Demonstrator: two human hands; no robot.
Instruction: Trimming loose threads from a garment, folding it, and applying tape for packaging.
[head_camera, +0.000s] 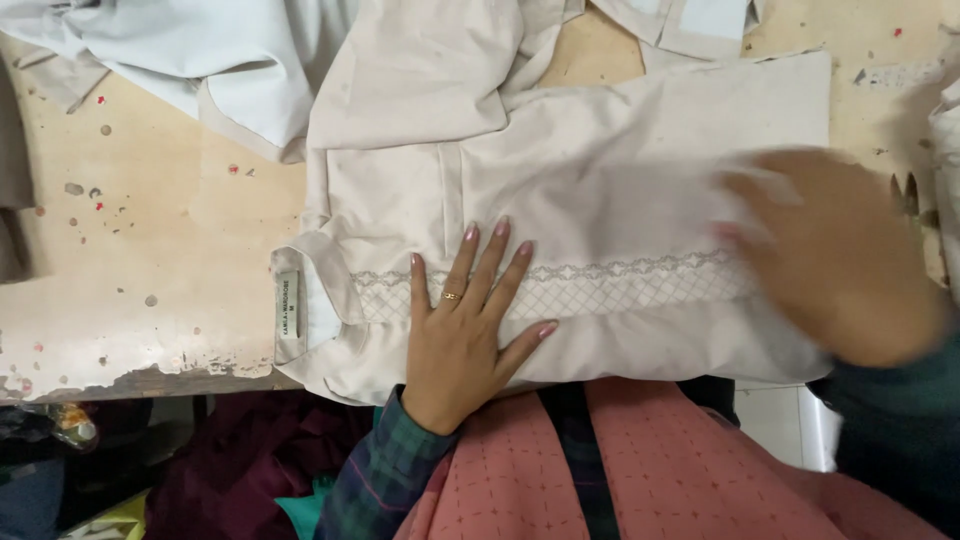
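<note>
Garment (560, 200), head view: cream shirt-type piece lying flat w/ its collar toward the left, folded, spanning the near edge of the worn wooden table (150, 250) from about the middle to the right. Embroidered lattice band (600, 285) in pale grey runs lengthwise along it, near the front edge. Neck label (288, 315): small upright rectangle, off-white w/ dark print, sewn inside the collar at the garment's left end.

Left hand (465, 330) pressed flat on the band, fingers spread apart, gold ring on one finger, gripping nothing. Right hand (840, 250) blurred over the garment's right end, palm down on the fabric; can't tell if fingers pinch cloth.

More pale cloth pieces (200, 60) heaped at the far left corner.
</note>
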